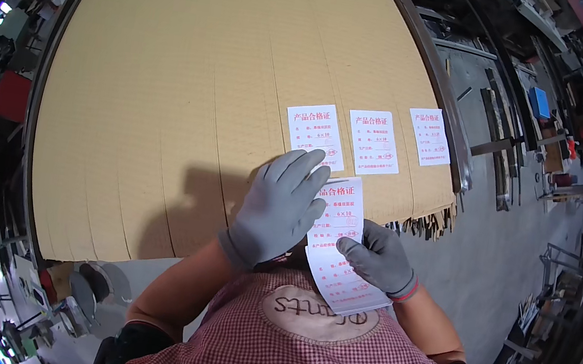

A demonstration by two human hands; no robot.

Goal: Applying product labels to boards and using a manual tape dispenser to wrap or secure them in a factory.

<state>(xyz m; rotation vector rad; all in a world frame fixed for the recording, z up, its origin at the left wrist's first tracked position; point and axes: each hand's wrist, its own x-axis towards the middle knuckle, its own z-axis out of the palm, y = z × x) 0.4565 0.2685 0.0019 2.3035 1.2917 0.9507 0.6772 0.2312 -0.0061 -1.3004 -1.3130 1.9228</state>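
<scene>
Two white paper labels with red print [348, 224] overlap, one above the other, in front of my chest. Near their right edge my right hand [383, 258], in a grey glove, is closed on them, thumb on top. My left hand [281, 203], also gloved in grey, has its fingers stretched out over the lower part of a similar label [312, 126] lying on the cardboard. Its thumb is at the held labels' upper left edge. A second label [374, 143] and a third label [430, 137] lie to the right on the same cardboard sheet [164, 73].
A dark metal rail [430, 60] runs along the cardboard's right side. Dark strips [430, 224] stick out below its near right edge. Metal bars [498, 137] and a blue box [539, 103] are on the right. A round metal part [103, 280] stands at lower left.
</scene>
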